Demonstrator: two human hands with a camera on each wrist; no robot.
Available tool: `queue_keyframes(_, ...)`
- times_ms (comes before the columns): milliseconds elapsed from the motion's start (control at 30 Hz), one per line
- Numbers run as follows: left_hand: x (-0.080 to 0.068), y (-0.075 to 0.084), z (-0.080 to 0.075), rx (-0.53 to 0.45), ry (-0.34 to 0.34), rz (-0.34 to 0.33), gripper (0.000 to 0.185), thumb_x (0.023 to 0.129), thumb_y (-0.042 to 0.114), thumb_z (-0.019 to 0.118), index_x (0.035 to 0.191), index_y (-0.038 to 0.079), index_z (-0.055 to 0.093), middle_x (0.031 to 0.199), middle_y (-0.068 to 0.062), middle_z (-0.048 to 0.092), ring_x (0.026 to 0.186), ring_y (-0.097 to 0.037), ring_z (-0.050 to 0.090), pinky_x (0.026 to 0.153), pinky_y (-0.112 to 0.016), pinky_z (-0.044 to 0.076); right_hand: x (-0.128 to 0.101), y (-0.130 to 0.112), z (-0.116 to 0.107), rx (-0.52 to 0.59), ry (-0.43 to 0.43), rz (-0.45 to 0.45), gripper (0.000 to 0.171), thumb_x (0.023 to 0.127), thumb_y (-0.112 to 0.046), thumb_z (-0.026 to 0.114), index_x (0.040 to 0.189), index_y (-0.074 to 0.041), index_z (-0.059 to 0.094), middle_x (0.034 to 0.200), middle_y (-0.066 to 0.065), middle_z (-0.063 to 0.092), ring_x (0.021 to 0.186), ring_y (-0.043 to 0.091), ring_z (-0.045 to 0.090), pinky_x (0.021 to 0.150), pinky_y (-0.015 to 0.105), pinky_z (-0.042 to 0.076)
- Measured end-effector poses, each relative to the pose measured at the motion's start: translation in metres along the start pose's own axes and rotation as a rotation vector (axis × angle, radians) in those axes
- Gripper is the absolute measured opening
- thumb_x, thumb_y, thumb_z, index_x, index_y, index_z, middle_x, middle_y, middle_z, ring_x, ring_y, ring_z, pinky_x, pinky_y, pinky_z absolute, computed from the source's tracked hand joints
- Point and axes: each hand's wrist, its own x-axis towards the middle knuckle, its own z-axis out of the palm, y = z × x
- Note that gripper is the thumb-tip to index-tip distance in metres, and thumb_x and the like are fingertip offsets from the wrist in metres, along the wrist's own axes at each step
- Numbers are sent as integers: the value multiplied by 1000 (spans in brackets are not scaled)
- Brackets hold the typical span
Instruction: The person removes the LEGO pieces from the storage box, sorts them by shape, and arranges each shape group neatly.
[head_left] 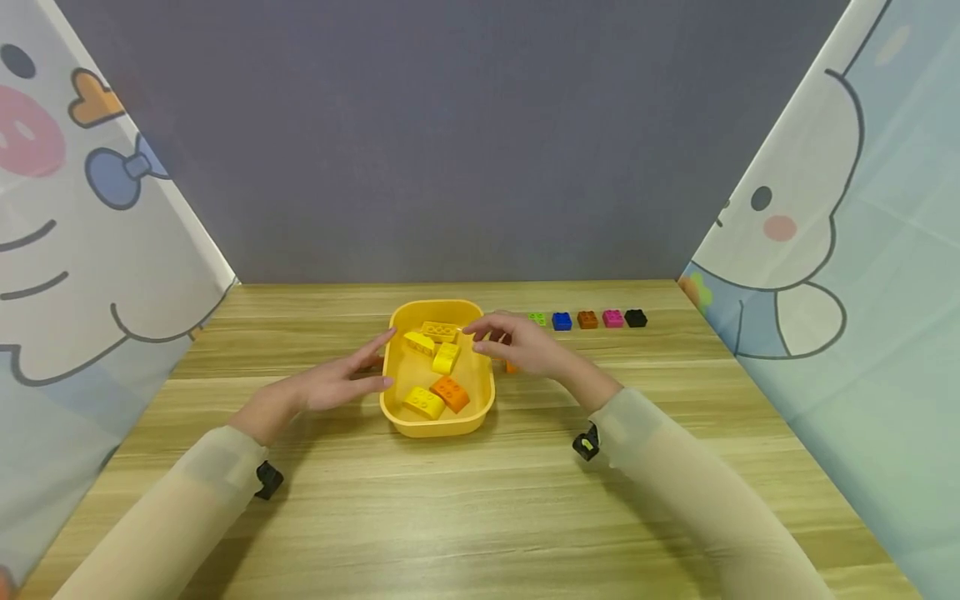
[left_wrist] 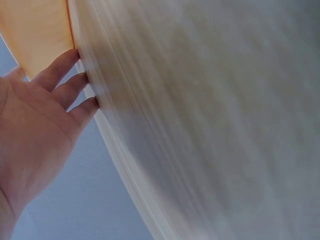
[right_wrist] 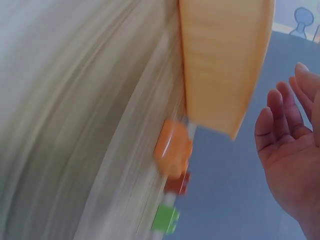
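Both your hands flank the yellow tub of bricks, holding nothing.

Your left hand sits at the tub's left wall, fingers straight and released, tips right at the rim. Your right hand hovers over the right rim, fingers loose, gripping nothing. The tub's mid-counter with yellow bricks and an orange brick inside. Another orange block lies just beside its right wall, and a row of little blocks lines the far edge.
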Motion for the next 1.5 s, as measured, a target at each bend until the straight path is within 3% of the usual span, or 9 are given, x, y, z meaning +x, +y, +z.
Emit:
queue_keyframes(300,0,0,1,-26,-12,5,89,111,59,56,178,40,0,173,-31,37,160,-52,38,128,-75,30,31,-15,31,-52,-170,-95,36,112,-25,66,144,-9,70,143,7,70,118,21,63,100,34,56)
queue_keyframes(600,1,2,1,-4,-13,4,89,111,61,55,178,39,0,173,-31,39,159,-53,40,126,-76,32,42,-17,46,-92,-257,-41,34,112,-23,67,145,-19,71,145,0,68,115,14,65,100,32,57)
queue_keyframes(733,0,2,0,9,-6,0,89,111,61,55,178,40,0,173,-32,37,159,-54,39,125,-78,32,45,-20,51,-219,-351,-60,35,110,-25,70,145,-31,73,146,-8,68,113,10,67,97,33,58)
queue_keyframes(933,-2,0,0,22,-2,-3,89,111,61,54,178,40,-1,172,-32,38,159,-54,39,124,-79,31,49,-21,58,-438,-420,-90,35,109,-32,71,141,-47,73,154,-18,65,141,15,61,121,48,48)
queue_keyframes(1000,-2,0,1,21,-2,-2,89,111,61,54,177,40,-2,172,-32,38,158,-54,40,125,-78,32,49,-21,59,-484,-420,-90,35,108,-36,72,142,-47,73,153,-18,66,139,15,61,118,46,50)
queue_keyframes(1133,-2,1,0,14,-3,4,89,112,60,54,178,39,-1,172,-32,39,159,-54,40,125,-77,32,47,-20,62,-512,-371,-71,36,105,-44,75,141,-43,74,145,-16,71,120,11,65,97,36,53)
queue_keyframes(1300,-1,0,0,18,-5,10,88,112,59,54,178,39,-1,172,-32,39,159,-54,39,126,-77,31,46,-20,63,-534,-327,-61,46,100,-53,79,144,-41,71,143,-14,70,112,9,67,97,34,54)
queue_keyframes(1500,0,-2,0,8,-7,12,88,112,58,55,177,40,-2,172,-31,39,159,-53,40,125,-77,33,46,-21,64,-611,-355,-43,64,95,-62,80,154,-44,63,140,-18,71,98,8,61,81,30,51)
